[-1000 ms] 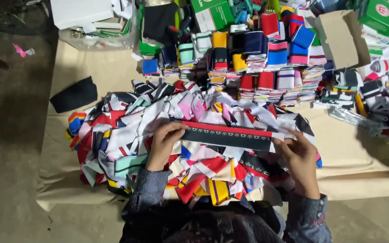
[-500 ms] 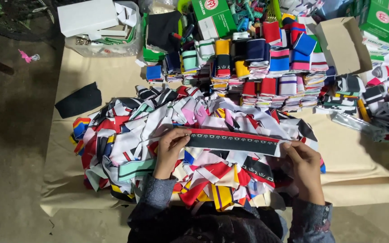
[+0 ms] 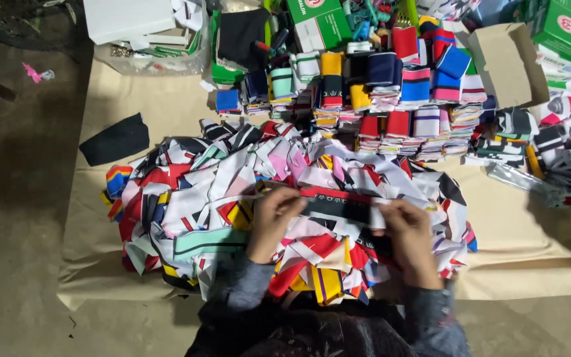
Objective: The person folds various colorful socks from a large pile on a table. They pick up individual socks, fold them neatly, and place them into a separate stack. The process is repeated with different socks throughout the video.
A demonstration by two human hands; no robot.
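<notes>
Both hands pinch the ends of one short fabric band [image 3: 338, 208], black with a red top edge, held level just above a heap of cloth. The left hand [image 3: 273, 217] has its fingers closed on the band's left end, thumb on top. The right hand [image 3: 408, 228] has its fingers closed on the right end, where a white piece of cloth shows at the fingertips. Grey sleeves [image 3: 249, 284] cover both forearms.

Under the hands lies the heap [image 3: 193, 198], a loose mound of many similar bands in white, red, black, yellow, teal and pink, spread on a tan sheet [image 3: 523, 264] that covers the floor or a low surface.

Beyond the heap, farther from the person, stand neat stacks [image 3: 398, 99] of folded bands in red, blue, navy, yellow and white. To the right of the stacks is an open brown carton [image 3: 507, 63], with green boxes [image 3: 563, 30] near it. A single black cloth [image 3: 115, 139] lies alone on the sheet to the left. At the top left sits a clear tub [image 3: 153, 46] holding white boxes.
</notes>
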